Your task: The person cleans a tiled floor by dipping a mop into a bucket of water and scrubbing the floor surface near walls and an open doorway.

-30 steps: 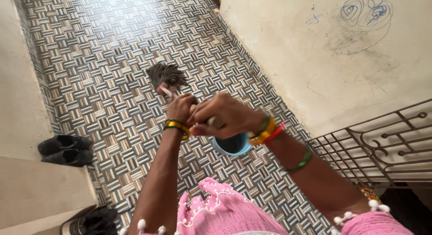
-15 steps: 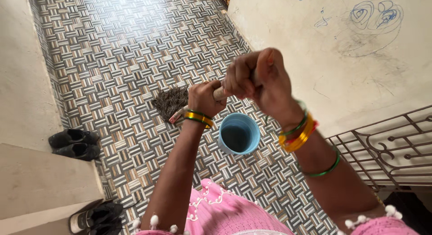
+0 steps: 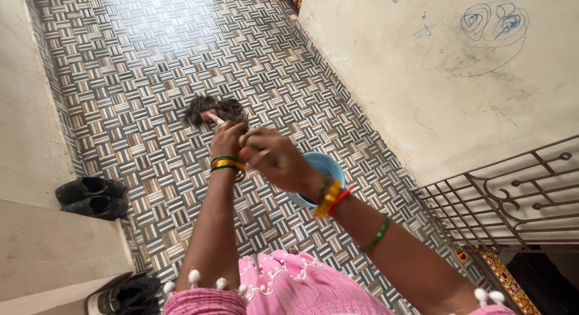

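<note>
A: Item one, hands?

B: Left hand [image 3: 228, 140], wrist ringed with yellow and green bangles, clenched round the pale wooden mop handle [image 3: 215, 119]. Right hand [image 3: 274, 158], just nearer and to the right of it, also closed on that handle, its grip partly blurred.

A: The mop itself?

B: Dark grey string mop head [image 3: 214, 108], on the patterned tiled floor [image 3: 151, 62], just beyond the hands, mid-passage.

A: Close by?

B: Round light-blue plastic bucket [image 3: 329, 165], standing on the floor right of the hands, partly hidden by the right wrist.

A: Surroundings?

B: Pair of black shoes [image 3: 90, 197] by the left wall; another dark shoe [image 3: 123, 294] at the near left edge. Cream wall with blue scribbles [image 3: 488, 25] far right. Brown metal grille [image 3: 512, 194] near right.
</note>
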